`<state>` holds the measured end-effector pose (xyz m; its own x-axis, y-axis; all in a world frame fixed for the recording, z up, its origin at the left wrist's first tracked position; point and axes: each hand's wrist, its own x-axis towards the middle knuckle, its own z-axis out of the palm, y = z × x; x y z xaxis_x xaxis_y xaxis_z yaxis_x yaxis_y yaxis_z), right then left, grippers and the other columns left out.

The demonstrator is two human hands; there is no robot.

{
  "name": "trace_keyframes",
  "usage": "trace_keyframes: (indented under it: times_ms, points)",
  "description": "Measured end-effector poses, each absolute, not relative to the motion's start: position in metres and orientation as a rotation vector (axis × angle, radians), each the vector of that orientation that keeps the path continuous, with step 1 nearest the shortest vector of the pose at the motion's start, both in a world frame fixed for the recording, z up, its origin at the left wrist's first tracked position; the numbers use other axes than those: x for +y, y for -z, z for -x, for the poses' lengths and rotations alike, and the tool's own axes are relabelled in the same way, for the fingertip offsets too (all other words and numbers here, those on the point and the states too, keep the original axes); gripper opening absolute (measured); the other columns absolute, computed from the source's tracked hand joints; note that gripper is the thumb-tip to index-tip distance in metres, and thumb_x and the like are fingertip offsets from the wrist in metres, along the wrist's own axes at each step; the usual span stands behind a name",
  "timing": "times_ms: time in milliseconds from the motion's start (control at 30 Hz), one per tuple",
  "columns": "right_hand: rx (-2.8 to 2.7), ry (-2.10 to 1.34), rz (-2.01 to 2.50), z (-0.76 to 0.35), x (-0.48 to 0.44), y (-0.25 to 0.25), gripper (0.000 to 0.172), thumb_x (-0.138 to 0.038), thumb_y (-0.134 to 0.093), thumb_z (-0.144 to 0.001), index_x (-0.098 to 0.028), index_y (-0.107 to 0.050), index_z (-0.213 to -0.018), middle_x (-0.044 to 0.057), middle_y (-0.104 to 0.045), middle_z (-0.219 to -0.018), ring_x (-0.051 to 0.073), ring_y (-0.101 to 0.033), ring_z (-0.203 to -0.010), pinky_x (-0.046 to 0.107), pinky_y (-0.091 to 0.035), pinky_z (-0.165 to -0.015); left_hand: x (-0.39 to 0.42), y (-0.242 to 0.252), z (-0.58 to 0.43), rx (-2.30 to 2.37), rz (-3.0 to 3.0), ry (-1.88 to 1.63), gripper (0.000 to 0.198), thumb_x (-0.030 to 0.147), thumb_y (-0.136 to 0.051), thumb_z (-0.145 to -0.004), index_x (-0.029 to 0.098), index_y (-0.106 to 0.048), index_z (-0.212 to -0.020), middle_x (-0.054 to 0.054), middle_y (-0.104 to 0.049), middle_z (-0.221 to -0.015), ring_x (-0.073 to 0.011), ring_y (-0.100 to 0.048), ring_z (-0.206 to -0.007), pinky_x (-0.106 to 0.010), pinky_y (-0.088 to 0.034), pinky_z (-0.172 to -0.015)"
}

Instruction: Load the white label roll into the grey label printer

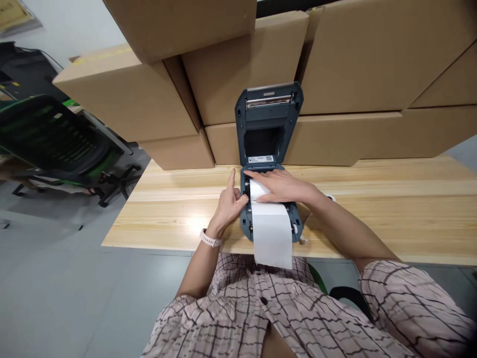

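Note:
A dark blue-grey label printer (244, 231) sits on the wooden table with its lid (240, 127) tipped up and back. Inside lies a roll of white label paper (257, 190), its loose strip (272, 233) hanging over the printer's front and past the table edge. My right hand (281, 185) rests across the roll, thumb on the near side and fingers reaching over the far side; it covers the roll's right part. At the printer's left side is my left hand (231, 199), index finger stretched out, thumb touching the printer's left edge, other fingers curled.
Stacked cardboard boxes (346, 59) form a wall along the back of the table (391, 209), close behind the raised lid. A black mesh office chair (48, 139) stands on the grey floor to the left. A white cable end (303, 240) shows beside the printer's right front.

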<state>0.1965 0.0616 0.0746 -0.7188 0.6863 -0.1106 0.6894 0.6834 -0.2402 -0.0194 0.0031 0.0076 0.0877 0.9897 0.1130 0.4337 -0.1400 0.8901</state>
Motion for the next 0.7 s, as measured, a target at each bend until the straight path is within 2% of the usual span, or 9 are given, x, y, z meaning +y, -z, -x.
trace_keyframes:
  times_ms: [67,133,233,333,433,567,633,700]
  points:
    - [2.871,0.435,-1.165,-0.193,0.062,-0.077,0.098,-0.04,-0.074,-0.091,-0.02,-0.028,-0.176,0.022,-0.067,-0.154,0.046,-0.071,-0.124,0.056,-0.053,-0.102,0.003,-0.008,0.021,1.397,-1.692,-1.009,0.108,0.024,-0.06,-0.085,0.009,-0.004,-0.177,0.013,-0.048,-0.059,-0.015,-0.043,-0.058,-0.03,-0.034,-0.064]
    - [2.898,0.503,-1.153,-0.193,0.063,-0.078,0.104,-0.036,-0.076,-0.087,-0.019,-0.026,-0.177,0.022,-0.071,-0.147,0.045,-0.072,-0.121,0.054,-0.055,-0.098,0.003,-0.009,0.021,1.401,-1.688,-0.999,0.109,0.023,-0.059,-0.085,0.01,-0.002,-0.177,0.014,-0.048,-0.059,-0.0145,-0.042,-0.057,-0.03,-0.033,-0.062]
    - [3.01,0.704,-1.053,-0.204,0.066,-0.083,0.109,-0.038,-0.08,-0.082,-0.023,-0.027,-0.177,0.016,-0.077,-0.138,0.039,-0.075,-0.114,0.049,-0.058,-0.096,0.002,-0.012,0.02,1.428,-1.658,-0.995,0.111,0.022,-0.06,-0.084,0.01,0.0,-0.177,0.014,-0.047,-0.058,-0.0142,-0.043,-0.056,-0.029,-0.032,-0.061]
    - [3.142,0.99,-0.882,-0.227,0.068,-0.097,0.109,-0.041,-0.084,-0.08,-0.027,-0.031,-0.174,0.011,-0.075,-0.143,0.034,-0.074,-0.121,0.045,-0.059,-0.101,0.0,-0.014,0.019,1.438,-1.649,-0.99,0.11,0.021,-0.062,-0.085,0.01,-0.002,-0.177,0.014,-0.046,-0.058,-0.0144,-0.043,-0.056,-0.029,-0.033,-0.062]
    - [3.259,1.199,-0.884,-0.26,0.067,-0.112,0.113,-0.046,-0.09,-0.076,-0.028,-0.034,-0.173,0.011,-0.071,-0.144,0.033,-0.071,-0.128,0.047,-0.059,-0.109,-0.001,-0.015,0.019,1.42,-1.666,-0.998,0.108,0.022,-0.062,-0.086,0.01,-0.004,-0.177,0.013,-0.047,-0.058,-0.0144,-0.042,-0.057,-0.03,-0.034,-0.062]
    - [3.295,1.318,-1.306,-0.31,0.072,-0.117,0.126,-0.049,-0.097,-0.069,-0.03,-0.031,-0.175,0.012,-0.068,-0.143,0.033,-0.07,-0.127,0.046,-0.059,-0.107,0.0,-0.013,0.019,1.412,-1.678,-1.009,0.105,0.022,-0.06,-0.086,0.01,-0.009,-0.177,0.013,-0.046,-0.057,-0.0145,-0.042,-0.058,-0.03,-0.035,-0.063]
    - [3.208,1.255,-1.618,-0.327,0.079,-0.109,0.127,-0.045,-0.097,-0.068,-0.028,-0.031,-0.175,0.014,-0.067,-0.142,0.033,-0.07,-0.125,0.044,-0.059,-0.103,0.001,-0.011,0.02,1.419,-1.669,-1.008,0.104,0.022,-0.06,-0.085,0.01,-0.013,-0.177,0.013,-0.045,-0.057,-0.0143,-0.042,-0.057,-0.03,-0.035,-0.063]
    - [3.073,1.172,-1.892,-0.336,0.086,-0.095,0.124,-0.04,-0.096,-0.069,-0.026,-0.033,-0.174,0.018,-0.065,-0.145,0.035,-0.069,-0.127,0.047,-0.057,-0.106,0.002,-0.01,0.02,1.414,-1.656,-1.012,0.104,0.023,-0.061,-0.084,0.011,-0.016,-0.177,0.013,-0.045,-0.057,-0.014,-0.041,-0.057,-0.029,-0.034,-0.062]
